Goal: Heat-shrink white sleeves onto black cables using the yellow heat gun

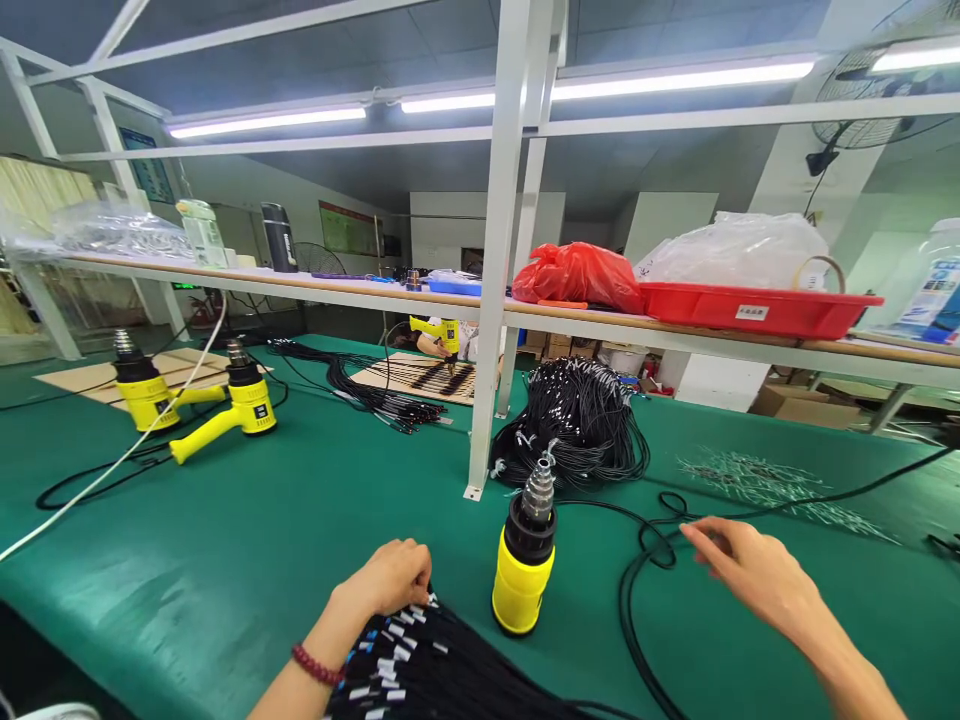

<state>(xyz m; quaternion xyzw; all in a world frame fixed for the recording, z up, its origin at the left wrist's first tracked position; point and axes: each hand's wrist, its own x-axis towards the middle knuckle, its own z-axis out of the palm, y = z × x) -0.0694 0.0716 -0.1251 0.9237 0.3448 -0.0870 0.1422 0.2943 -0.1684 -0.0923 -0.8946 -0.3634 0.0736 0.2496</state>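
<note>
Yellow heat guns (255,405) stand beyond-left of left hand | left hand (397,577) pinching now, black cables (469,665) right beneath it | upright heat gun (523,580) between hands | right hand (750,570) loosely parted, beside looped cord (637,560)

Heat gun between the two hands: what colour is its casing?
The casing is yellow, best seen in the head view.
</note>
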